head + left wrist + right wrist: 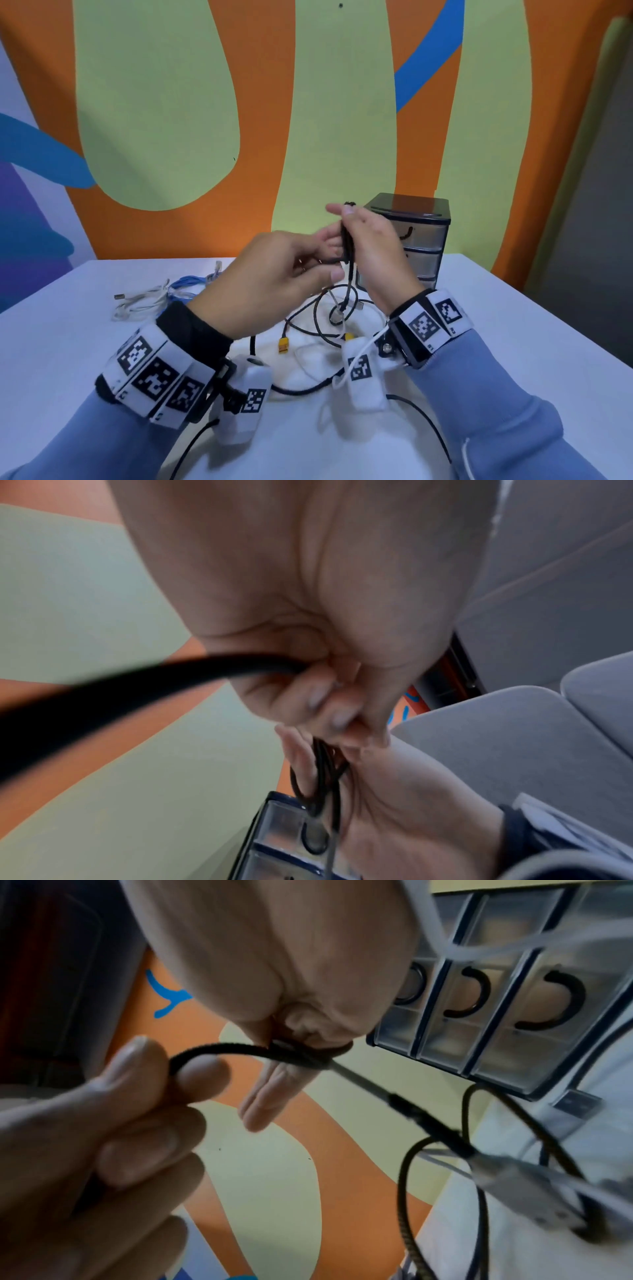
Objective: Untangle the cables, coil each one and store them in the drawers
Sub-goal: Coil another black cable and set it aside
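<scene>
Your right hand grips a coiled bundle of the black braided cable, fingers curled round it, held up above the table. Your left hand, just beside it, pinches a loop of the same cable — the tail hangs below both hands onto the tangle. The drawer unit stands just behind your right hand, drawers closed. No writing is readable — only square coded markers on your wristbands.

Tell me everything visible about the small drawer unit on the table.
The drawer unit stands upright on the white table, behind the right hand. It has a dark frame, a glossy dark top and three translucent drawers stacked vertically, each with a curved dark handle. All three look closed. Neither hand appears to touch it.
</scene>
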The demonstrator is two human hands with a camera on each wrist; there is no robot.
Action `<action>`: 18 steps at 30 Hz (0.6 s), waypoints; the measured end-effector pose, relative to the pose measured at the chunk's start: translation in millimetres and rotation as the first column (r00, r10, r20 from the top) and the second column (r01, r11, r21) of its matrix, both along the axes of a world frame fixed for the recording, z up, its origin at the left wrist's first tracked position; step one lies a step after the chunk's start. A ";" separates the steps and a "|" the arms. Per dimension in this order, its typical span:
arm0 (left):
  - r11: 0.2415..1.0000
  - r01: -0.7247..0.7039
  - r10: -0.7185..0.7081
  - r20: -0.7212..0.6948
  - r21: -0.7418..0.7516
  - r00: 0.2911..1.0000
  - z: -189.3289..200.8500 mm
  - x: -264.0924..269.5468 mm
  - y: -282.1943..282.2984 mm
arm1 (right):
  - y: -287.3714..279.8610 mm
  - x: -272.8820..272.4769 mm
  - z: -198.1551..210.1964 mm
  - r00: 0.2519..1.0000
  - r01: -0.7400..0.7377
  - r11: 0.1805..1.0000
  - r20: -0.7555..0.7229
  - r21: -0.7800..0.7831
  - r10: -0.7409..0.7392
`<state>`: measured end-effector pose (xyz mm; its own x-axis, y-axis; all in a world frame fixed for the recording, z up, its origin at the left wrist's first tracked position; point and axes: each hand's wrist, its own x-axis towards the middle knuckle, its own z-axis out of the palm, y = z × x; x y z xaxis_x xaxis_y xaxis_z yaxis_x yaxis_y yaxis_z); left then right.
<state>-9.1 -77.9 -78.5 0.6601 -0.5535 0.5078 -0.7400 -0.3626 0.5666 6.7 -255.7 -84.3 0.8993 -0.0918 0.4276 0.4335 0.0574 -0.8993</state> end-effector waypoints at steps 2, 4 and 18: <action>0.991 -0.031 0.038 0.048 -0.128 0.998 5.8 3.4 7.7 | 0.7 -4.2 0.2 0.997 -0.057 0.981 -0.053 -0.183 0.048; 0.956 -0.053 0.079 0.080 -0.287 0.994 11.0 7.7 15.0 | 1.4 -8.2 0.2 0.983 -0.179 0.952 -0.082 -0.248 0.163; 0.853 -0.048 0.211 0.259 -0.519 0.943 5.2 24.4 22.2 | -3.9 -18.3 8.0 0.696 -0.660 0.713 -0.163 0.236 0.699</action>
